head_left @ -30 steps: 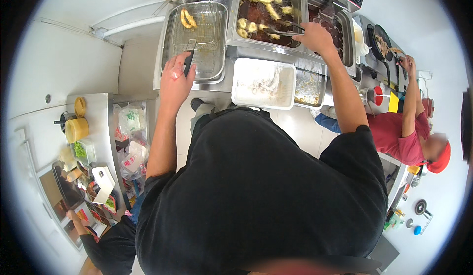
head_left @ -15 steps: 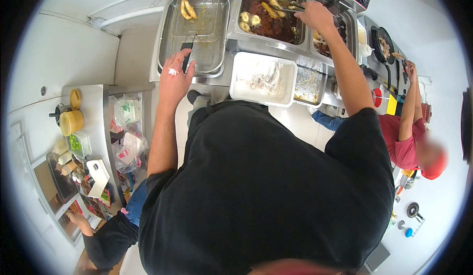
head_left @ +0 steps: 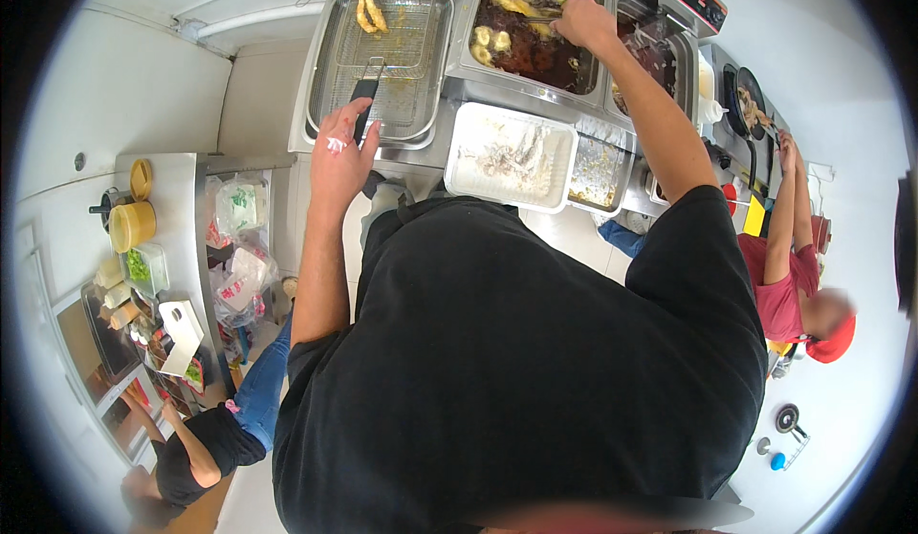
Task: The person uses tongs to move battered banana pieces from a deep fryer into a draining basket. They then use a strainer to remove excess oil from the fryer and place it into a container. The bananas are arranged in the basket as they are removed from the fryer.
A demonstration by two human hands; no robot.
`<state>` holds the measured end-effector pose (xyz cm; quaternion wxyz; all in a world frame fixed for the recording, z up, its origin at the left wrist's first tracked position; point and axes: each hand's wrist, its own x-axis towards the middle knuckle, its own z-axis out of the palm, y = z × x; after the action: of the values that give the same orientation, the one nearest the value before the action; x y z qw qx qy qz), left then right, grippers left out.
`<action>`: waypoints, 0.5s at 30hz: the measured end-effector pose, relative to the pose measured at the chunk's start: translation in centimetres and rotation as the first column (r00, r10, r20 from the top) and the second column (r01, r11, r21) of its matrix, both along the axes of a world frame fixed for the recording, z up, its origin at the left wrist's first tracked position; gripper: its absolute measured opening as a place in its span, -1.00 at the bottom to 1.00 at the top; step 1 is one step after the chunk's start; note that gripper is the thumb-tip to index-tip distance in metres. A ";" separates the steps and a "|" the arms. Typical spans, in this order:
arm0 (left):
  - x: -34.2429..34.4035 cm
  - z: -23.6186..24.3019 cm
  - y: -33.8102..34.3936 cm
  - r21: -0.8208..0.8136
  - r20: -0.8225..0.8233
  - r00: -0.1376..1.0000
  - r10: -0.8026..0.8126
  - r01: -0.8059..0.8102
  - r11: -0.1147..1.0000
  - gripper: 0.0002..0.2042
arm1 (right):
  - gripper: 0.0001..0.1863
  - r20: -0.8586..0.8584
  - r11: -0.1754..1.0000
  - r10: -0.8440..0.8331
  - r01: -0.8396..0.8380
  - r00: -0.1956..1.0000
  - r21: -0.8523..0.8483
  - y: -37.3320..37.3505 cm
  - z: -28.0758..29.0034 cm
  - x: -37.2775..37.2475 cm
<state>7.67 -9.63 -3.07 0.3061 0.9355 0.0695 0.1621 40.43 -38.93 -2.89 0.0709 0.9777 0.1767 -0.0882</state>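
Left hand (head_left: pixel 341 152): closed around the black handle (head_left: pixel 363 104) of the wire basket (head_left: pixel 382 46).
Right hand (head_left: pixel 585 23): far right, pinching tongs (head_left: pixel 535 20) over the fryer (head_left: pixel 531 32).

- Bright, even light throughout; pale walls at left and right look nearly washed out.
- Soft glare on the steel counter (head_left: pixel 435 147) at the far side.
- Strong fisheye bending; a black rim surrounds the round view.
- Near edge is blurred and smeared.
- The black shirt (head_left: pixel 516 371) shows little detail.
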 end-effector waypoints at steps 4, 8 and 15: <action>0.1 0.2 -0.1 -0.013 -0.007 1.000 0.010 -0.010 1.000 -0.67 | -0.49 0.017 0.988 0.152 -0.151 0.988 -0.018 0.1 0.5 -0.1; 0.3 0.3 -0.2 -0.030 -0.012 1.000 0.015 -0.015 0.999 -0.67 | -0.51 0.045 0.973 0.224 -0.220 0.974 -0.068 0.1 2.0 0.5; 0.6 0.3 -0.3 -0.037 0.004 1.000 -0.005 0.005 0.999 -0.68 | -0.63 0.092 0.983 0.185 -0.182 0.978 -0.039 2.4 1.7 2.1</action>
<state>8.31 -9.90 -2.82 0.3240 0.9295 0.0695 0.1618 42.52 -36.54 -1.16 0.1020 0.9592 0.2611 -0.0371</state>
